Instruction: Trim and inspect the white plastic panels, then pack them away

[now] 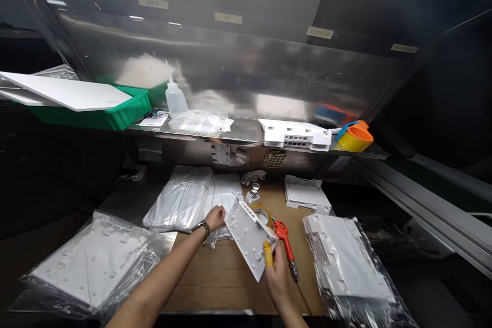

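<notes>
A white plastic housing panel, tilted with its studded inner face toward me, is gripped at its lower right end by my right hand. That hand's thumb wears a yellow finger cot and presses on the panel. At the panel's upper left end, my left hand is closed in a pinch on what looks like the edge of a clear plastic bag. The bag's film is hard to make out where it meets the panel. Behind my left hand lie stacks of flat clear bags.
Bagged panels lie at left and right. Beside the held panel are a red air gun, a tape roll and a pump bottle. The shelf carries a green tray, a squeeze bottle and a white housing.
</notes>
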